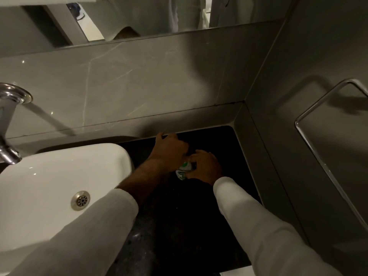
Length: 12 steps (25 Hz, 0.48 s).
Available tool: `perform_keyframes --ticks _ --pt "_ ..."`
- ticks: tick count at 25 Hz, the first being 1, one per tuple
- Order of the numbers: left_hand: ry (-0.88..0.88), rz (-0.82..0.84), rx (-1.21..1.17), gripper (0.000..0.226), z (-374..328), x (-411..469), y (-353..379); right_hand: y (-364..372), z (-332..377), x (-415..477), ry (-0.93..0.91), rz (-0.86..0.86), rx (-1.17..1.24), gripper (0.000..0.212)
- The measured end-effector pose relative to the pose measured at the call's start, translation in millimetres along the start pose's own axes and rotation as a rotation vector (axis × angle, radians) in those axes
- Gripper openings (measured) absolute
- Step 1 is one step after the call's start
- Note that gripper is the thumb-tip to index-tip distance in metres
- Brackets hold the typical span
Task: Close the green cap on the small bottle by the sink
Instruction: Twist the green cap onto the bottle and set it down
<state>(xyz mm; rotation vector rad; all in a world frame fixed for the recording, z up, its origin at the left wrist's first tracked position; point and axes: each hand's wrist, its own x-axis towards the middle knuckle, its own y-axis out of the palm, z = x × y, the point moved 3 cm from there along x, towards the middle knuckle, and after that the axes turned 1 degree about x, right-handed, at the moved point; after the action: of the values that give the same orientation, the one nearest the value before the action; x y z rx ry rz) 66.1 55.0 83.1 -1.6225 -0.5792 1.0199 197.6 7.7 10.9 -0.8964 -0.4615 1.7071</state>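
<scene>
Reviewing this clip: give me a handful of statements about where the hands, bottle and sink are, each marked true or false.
1. Both hands are on the small bottle. True: the left hand and the right hand close around it from either side.
2. The bottle is inside the sink. False: it is over the dark counter, to the right of the white sink.
3. Both sleeves are white. True.
4. Water is running from the tap. False: no water shows below the chrome tap.
5. A towel hangs on the wall ring. False: the metal ring on the right wall is bare.
</scene>
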Motion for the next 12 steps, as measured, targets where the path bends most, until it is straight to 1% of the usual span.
perform_keyframes --ticks 3,5,8,10,12 --pt "-0.280 0.182 -0.274 0.019 -1 8 0 3 -1 -1 0.030 -0.016 0.015 0.044" --pt "-0.370 0.230 -0.393 0.020 -1 10 4 5 -1 -1 0.012 -0.017 0.020 0.045" --pt "-0.435 0.252 -0.495 0.025 -3 6 7 6 -6 0 0.002 -0.003 0.015 0.048" --pt "-0.430 0.272 -0.517 0.028 -4 2 12 10 -9 0 -0.034 0.023 -0.030 0.050" --pt "-0.413 0.285 -0.538 0.032 -3 -3 14 14 -13 1 -0.078 0.005 -0.058 0.048"
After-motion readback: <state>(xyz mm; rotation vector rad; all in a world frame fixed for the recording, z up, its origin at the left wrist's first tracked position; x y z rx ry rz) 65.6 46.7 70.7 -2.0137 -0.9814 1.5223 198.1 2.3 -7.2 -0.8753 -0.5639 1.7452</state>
